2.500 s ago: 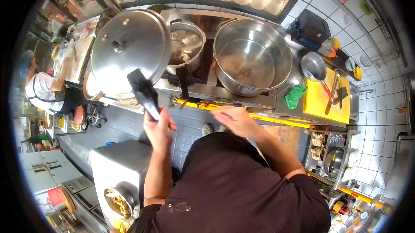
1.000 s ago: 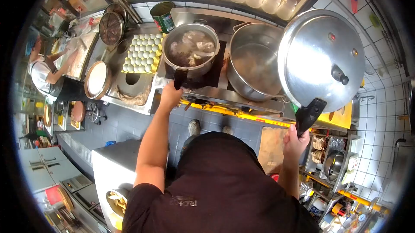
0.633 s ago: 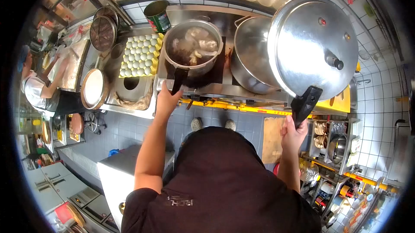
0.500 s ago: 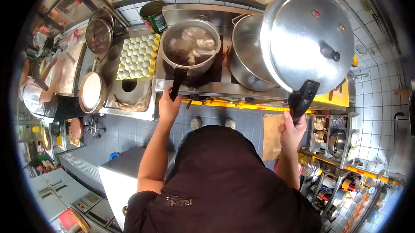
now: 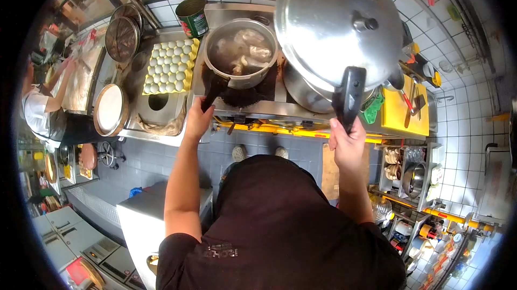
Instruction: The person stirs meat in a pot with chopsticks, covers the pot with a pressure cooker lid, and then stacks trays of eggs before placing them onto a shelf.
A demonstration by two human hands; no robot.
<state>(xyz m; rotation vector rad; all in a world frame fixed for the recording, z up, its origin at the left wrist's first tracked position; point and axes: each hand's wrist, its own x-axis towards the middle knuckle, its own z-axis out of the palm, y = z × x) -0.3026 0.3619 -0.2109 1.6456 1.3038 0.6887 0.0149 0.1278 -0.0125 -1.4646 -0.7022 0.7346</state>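
Note:
My left hand (image 5: pixel 199 119) is closed round the black handle of a pressure cooker pot (image 5: pixel 240 82) on the stove. Pieces of meat (image 5: pixel 252 52) lie in dark liquid inside it. With my right hand (image 5: pixel 347 138) I grip the black handle of a large silver pressure cooker lid (image 5: pixel 328 26), held up to the right of that pot. The lid covers much of a tall steel stockpot (image 5: pixel 301 92) on the neighbouring burner.
Left of the stove are a tray of eggs (image 5: pixel 171 66), a green can (image 5: pixel 192 18) and a round board (image 5: pixel 110 110). A yellow cutting board (image 5: pixel 396 108) with utensils stands right. A co-worker (image 5: pixel 44 104) is at the far left counter.
My right hand has moved left with the lid, which now hangs nearer the pot and hides more of the stockpot. My left hand keeps its hold on the pot's handle.

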